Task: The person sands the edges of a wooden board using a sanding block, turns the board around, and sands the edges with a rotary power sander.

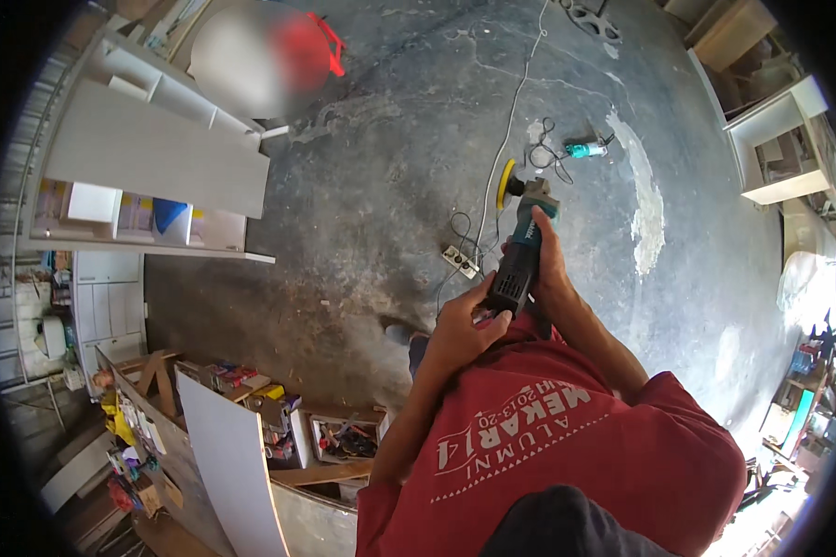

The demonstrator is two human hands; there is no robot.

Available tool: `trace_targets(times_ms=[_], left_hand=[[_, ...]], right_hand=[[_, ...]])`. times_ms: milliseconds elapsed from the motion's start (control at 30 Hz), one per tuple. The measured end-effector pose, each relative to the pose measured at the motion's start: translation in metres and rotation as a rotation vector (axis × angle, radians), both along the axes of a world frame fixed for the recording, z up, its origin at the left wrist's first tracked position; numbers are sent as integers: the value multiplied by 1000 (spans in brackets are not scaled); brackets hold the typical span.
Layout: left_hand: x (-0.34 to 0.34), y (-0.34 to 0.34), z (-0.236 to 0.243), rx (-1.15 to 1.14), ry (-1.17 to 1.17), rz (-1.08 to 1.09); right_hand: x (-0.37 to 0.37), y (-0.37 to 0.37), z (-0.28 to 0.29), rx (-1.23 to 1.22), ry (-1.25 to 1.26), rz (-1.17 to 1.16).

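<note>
A black and teal angle grinder [518, 263] is held up in front of my red shirt, with a round yellow-rimmed pad [507, 185] on its head. My right hand [549, 255] grips the body near the head, thumb along the top. My left hand [469, 325] is closed on the rear end of the tool. Below it on the floor sits a white power strip [460, 262] with black cords around it. Farther forward lie a smaller teal power tool [584, 149] with a coiled cord and a long white extension cable [502, 147].
White cabinet carcasses [149, 148] stand at the left and wooden ones [762, 130] at the upper right. A workbench with a leaning white board [228, 459] and clutter is at lower left. A blurred shape with red parts [334, 46] is at upper left, on the concrete floor [372, 176].
</note>
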State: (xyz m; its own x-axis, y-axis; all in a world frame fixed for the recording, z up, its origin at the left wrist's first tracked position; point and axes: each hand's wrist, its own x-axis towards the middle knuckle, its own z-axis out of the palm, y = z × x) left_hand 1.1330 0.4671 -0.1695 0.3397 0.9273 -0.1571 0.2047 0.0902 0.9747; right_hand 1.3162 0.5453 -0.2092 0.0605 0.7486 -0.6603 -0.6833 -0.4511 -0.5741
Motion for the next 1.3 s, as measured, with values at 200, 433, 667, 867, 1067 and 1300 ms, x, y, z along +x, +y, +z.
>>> trace_targets(times_ms=[200,433,667,867,1067,1300], left_hand=[[27,62,-14,-506,-446,16],[45,174,-31,-801,-495,-132],[79,240,-76,-641,-469,17],[87,299,-122,-643,-355,356],[125,343,-174,-599,-224,671],[172,389,-363,-561,48,921]], right_hand=[[18,46,31,96,71,-44],[26,100,13,192,2,207],[82,160,-35,156,-419,485],[151,159,-84,6,-1327,925],[224,192,-207,-350,-1204,1350],[297,266,-319,-508,-1230,1585]])
